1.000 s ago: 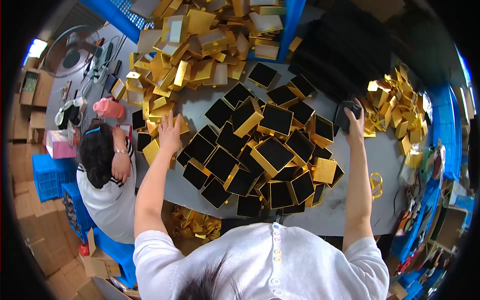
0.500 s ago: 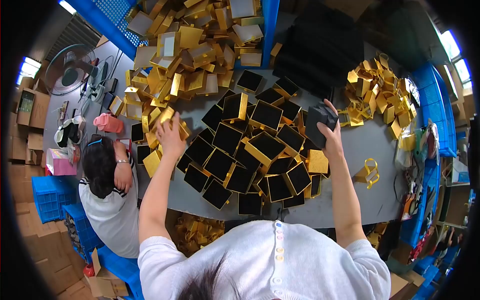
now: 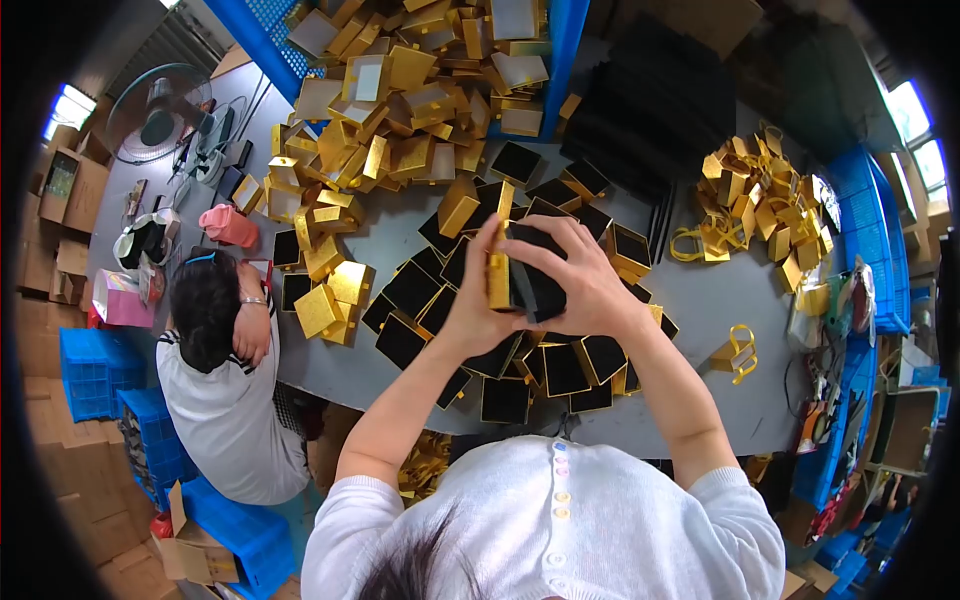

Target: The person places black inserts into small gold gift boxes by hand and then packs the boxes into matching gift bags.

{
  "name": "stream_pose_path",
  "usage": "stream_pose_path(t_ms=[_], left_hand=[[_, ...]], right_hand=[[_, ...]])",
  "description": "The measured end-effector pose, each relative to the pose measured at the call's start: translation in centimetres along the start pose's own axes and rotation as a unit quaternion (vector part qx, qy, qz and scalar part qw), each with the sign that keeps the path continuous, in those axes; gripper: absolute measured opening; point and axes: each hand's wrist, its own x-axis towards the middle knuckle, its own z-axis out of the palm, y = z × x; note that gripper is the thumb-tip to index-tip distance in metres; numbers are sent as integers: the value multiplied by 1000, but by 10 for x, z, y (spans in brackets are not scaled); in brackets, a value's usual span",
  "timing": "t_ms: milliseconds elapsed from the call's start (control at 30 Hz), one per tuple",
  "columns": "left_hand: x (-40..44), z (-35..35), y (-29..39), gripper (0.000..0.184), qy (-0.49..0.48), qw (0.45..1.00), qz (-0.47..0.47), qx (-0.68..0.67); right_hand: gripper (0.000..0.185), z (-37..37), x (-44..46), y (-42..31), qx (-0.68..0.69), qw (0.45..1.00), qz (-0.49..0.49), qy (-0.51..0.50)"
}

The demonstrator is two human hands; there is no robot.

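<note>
The left hand [image 3: 477,305] grips a small, shiny gold cardboard box [image 3: 499,282], held on its side with the thumb along the near wall. The right hand [image 3: 592,278] is curled around a dark, soft-looking block [image 3: 541,293] right at the box's mouth; the fingers hide whether any of it sits inside.

Both hands are raised over the middle of a grey desk [image 3: 690,325], above a jumbled heap of gold-edged boxes with black interiors [image 3: 566,369] that spreads close to the desk's near edge.

Left of the heap, a few closed-looking gold boxes [image 3: 320,312] lie together. Beyond them, toward the far edge, gold boxes with pale interiors [image 3: 410,110] pile up against and inside a blue plastic crate [image 3: 568,65]. Right of that crate, black sheet-like material [image 3: 650,110] lies at the far edge.

Toward the far right corner is a mound of gold pieces with ribbon loops [image 3: 768,195]; one gold looped ribbon piece [image 3: 740,353] lies apart, nearer the right edge. At the left edge, beside a pink cup [image 3: 228,226], a person in a white top [image 3: 230,425] leans on the desk.
</note>
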Motion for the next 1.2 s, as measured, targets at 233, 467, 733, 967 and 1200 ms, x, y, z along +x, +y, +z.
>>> stream_pose_path(t_ms=[233, 467, 733, 967, 1200], left_hand=[[-9, 32, -1, 119, -13, 981, -50, -187], [-9, 38, -1, 112, 13, 993, -25, -118], [-3, 14, 4, 84, -40, 901, -163, -400], [1, 26, -1, 67, 49, 893, -133, -426], [8, 28, 7, 74, 109, 918, -143, -354]], right_hand=[[73, 3, -16, 7, 204, 957, 49, 198], [73, -10, -15, 9, 38, 994, -45, 89], [69, 21, -21, 16, 379, 831, 105, 394], [74, 12, -14, 9, -43, 967, 36, 249], [62, 16, -10, 8, 507, 751, 268, 327]])
